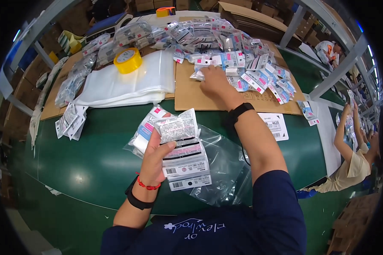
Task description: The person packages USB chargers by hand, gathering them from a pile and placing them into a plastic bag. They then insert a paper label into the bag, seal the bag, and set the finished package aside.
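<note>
My left hand (153, 159) is closed round a fanned bunch of small plastic packets (183, 142) with printed cards, the thumb across their backs. More packets in the same bunch show blue and pink fronts on its far side. Beneath and to the right of the bunch lies a crumpled clear plastic bag (227, 165) on the green table. My right hand (216, 83) reaches forward to the heap of similar packets (257, 78) on cardboard. Its fingers are curled on a packet (197, 76) at the heap's left edge; the fingertips are partly hidden.
A stack of flat clear bags (123, 87) carries a roll of yellow tape (127, 61). Bagged packets (132, 34) line the back. A printed white label sheet (275, 126) lies by my right forearm. Metal posts (340, 66) and another person (353, 163) are at the right.
</note>
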